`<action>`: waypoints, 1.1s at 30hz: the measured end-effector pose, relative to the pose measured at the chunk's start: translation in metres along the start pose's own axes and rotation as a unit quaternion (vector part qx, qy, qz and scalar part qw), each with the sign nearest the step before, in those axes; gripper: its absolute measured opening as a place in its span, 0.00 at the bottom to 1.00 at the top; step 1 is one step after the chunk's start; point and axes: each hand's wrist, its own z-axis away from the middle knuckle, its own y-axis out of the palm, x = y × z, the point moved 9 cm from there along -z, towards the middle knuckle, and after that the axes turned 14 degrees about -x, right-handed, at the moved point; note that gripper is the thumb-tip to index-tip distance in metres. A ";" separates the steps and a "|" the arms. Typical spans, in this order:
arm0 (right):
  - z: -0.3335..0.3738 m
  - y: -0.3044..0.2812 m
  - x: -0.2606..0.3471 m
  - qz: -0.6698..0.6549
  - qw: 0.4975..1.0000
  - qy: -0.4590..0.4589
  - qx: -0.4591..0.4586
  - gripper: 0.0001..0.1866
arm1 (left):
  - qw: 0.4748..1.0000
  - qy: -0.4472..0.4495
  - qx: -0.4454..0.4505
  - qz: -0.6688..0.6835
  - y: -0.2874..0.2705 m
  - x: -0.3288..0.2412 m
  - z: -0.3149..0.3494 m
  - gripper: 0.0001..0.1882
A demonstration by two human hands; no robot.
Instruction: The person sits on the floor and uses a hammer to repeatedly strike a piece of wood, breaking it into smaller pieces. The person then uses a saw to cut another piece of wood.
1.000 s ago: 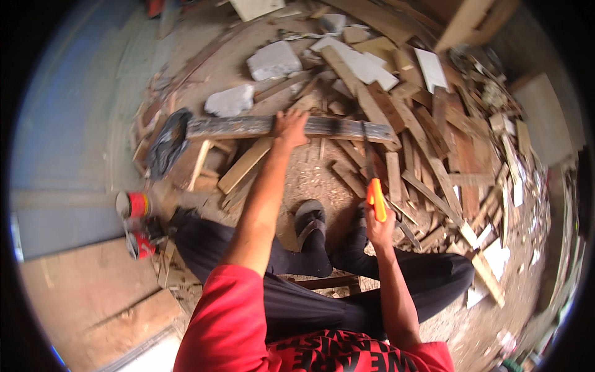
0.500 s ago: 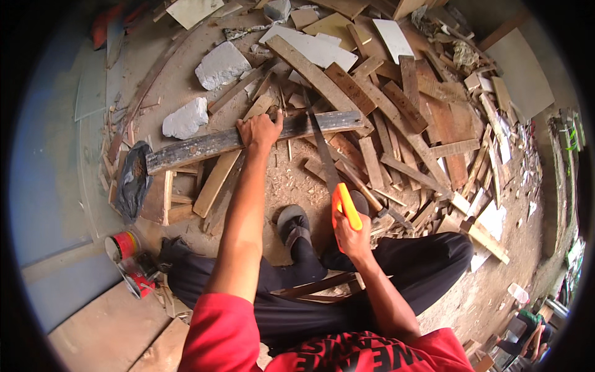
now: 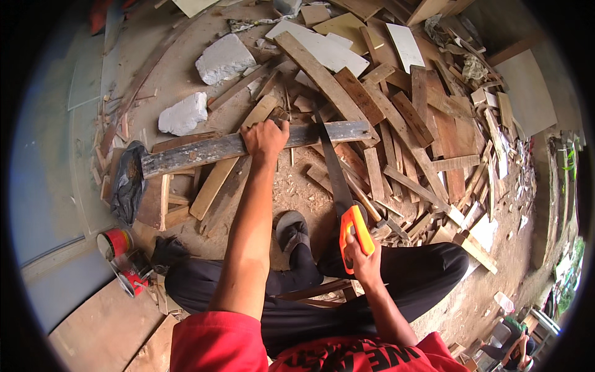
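A long dark, weathered plank (image 3: 204,152) lies crosswise in front of me, propped on other wood pieces. My left hand (image 3: 265,141) is closed over its upper edge near the middle and presses it down. In my right hand (image 3: 362,255) is the orange handle of a hand saw (image 3: 334,177), with the fingers wrapped through the grip. The saw's dark blade runs away from me and crosses the plank right of my left hand. Whether the teeth have cut into the wood I cannot tell.
Loose boards (image 3: 427,155) and offcuts heap up at the right and far side. Two pale stone-like blocks (image 3: 224,59) lie far left. A black plastic bag (image 3: 129,180) touches the plank's left end, with red cans (image 3: 118,243) nearer. A hammer (image 3: 393,224) rests beside my right knee. Another person (image 3: 517,347) sits at lower right.
The saw and my right hand have drawn back toward me and slightly right. My left hand stays on the plank. The whole view has shifted a little.
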 end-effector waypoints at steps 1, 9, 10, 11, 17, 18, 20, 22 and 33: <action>0.007 0.004 0.001 0.029 0.998 -0.049 0.015 0.15 | 1.000 -0.006 0.011 0.010 -0.002 0.002 0.000 0.30; -0.050 0.027 0.009 -0.018 0.998 -0.034 -0.054 0.21 | 0.998 -0.019 0.054 0.029 -0.002 0.002 0.004 0.30; -0.045 0.026 0.012 0.024 0.995 -0.082 -0.054 0.20 | 0.998 -0.023 0.057 0.027 -0.002 0.004 0.007 0.30; -0.039 0.025 0.015 0.063 0.987 -0.135 -0.055 0.19 | 0.998 -0.026 0.054 0.028 -0.004 0.004 0.002 0.30; 0.023 -0.027 -0.029 -0.032 0.995 -0.074 -0.059 0.11 | 0.996 -0.030 0.078 0.016 -0.002 -0.003 0.004 0.30; 0.005 -0.017 -0.028 -0.058 0.996 -0.039 -0.055 0.10 | 0.995 -0.032 0.094 0.011 0.002 -0.005 0.005 0.29; -0.075 0.026 -0.005 -0.038 0.997 -0.031 -0.053 0.12 | 0.999 -0.020 0.049 -0.006 0.001 -0.007 0.001 0.31; -0.108 0.048 0.006 0.016 0.996 -0.081 -0.045 0.12 | 0.999 -0.008 0.040 0.001 0.000 -0.007 -0.002 0.31; 0.014 -0.017 -0.039 -0.009 0.997 -0.078 0.004 0.15 | 0.993 -0.032 0.108 0.026 -0.006 -0.006 0.005 0.31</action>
